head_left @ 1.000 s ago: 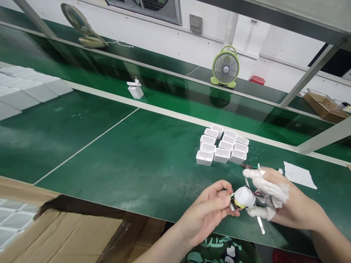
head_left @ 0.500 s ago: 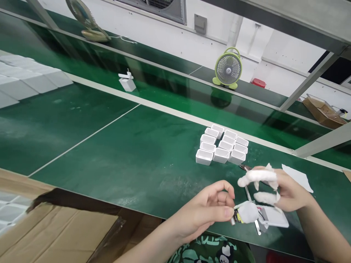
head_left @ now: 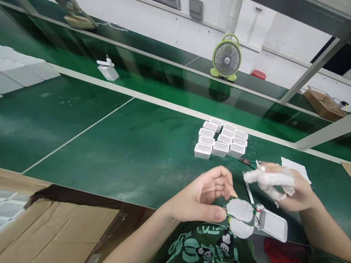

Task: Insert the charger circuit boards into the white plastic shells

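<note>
My left hand point(head_left: 204, 197) pinches the edge of a small circuit board point(head_left: 228, 215) between thumb and fingers. Two rounded white patches point(head_left: 240, 210) cover most of the board's face. Red and dark wires join it to a shallow white plastic cover point(head_left: 274, 224) on the right. Above the cover is my right hand point(head_left: 287, 186), apart from the board, its fingers wrapped in ragged white material and slightly blurred. The fingers are parted, and I see nothing held in them. A slim metal tool point(head_left: 249, 190) like tweezers lies between the hands. Pliers point(head_left: 246, 161) rest beyond my right hand.
Several white open-topped boxes point(head_left: 220, 149) stand grouped on the green table point(head_left: 123, 146). A white sheet point(head_left: 297, 170) lies right. White boxes point(head_left: 24, 71) are stacked far left, and cardboard point(head_left: 55, 230) sits below the front edge. A green fan point(head_left: 227, 58) stands on the back shelf.
The board has turned to face up, bringing a second white patch into view. My right hand has moved slightly right, away from it, uncovering the pliers. The camera view has shifted a little.
</note>
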A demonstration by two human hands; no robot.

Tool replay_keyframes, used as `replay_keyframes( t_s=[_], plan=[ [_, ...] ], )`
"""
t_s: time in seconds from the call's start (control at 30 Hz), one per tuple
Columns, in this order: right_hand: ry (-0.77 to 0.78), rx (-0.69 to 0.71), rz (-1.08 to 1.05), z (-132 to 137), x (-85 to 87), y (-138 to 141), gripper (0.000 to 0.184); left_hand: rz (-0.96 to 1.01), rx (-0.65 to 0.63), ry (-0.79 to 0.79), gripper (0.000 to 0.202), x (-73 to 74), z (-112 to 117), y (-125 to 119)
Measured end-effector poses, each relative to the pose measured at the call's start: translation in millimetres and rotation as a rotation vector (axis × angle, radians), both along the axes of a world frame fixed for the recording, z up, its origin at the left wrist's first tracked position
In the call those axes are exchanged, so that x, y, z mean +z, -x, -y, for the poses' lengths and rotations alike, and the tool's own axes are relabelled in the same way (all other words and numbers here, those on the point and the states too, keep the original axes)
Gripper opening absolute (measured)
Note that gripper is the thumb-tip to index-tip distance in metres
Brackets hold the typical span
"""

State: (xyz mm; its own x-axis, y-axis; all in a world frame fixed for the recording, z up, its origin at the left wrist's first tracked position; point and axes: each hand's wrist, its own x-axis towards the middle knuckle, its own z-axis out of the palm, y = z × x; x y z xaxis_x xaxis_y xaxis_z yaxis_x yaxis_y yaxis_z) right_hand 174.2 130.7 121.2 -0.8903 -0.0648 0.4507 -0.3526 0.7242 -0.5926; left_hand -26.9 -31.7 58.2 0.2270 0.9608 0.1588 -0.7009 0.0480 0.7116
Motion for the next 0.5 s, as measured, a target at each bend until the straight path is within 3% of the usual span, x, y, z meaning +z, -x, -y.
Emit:
replay_keyframes(
  t_s=[0.13,0.2,0.3,0.4,0.5],
  plan=[
    [-0.290,-0.102,0.112,-3.5,-7.1,0.2,0.051,0.053,-0.070,0.103,0.053,-1.9,-1.3,-0.7],
    [-0.281,-0.046,0.053,2.3,-9.5,5.4,0.053,0.114,-0.102,0.232,0.054,-4.0,-2.4,-5.7],
    [-0.103,0.019,-0.072,12.2,-14.3,13.2,0.054,0.270,-0.121,0.378,0.049,-8.1,-3.2,-18.1],
    [0.136,0.041,-0.061,18.0,-24.3,13.1,0.058,0.414,-0.149,0.411,0.039,-11.2,-2.2,-30.5],
    [0.492,0.000,0.011,23.5,-39.1,7.6,0.061,0.508,-0.171,0.394,0.034,-11.0,-0.1,-37.2]
  ],
)
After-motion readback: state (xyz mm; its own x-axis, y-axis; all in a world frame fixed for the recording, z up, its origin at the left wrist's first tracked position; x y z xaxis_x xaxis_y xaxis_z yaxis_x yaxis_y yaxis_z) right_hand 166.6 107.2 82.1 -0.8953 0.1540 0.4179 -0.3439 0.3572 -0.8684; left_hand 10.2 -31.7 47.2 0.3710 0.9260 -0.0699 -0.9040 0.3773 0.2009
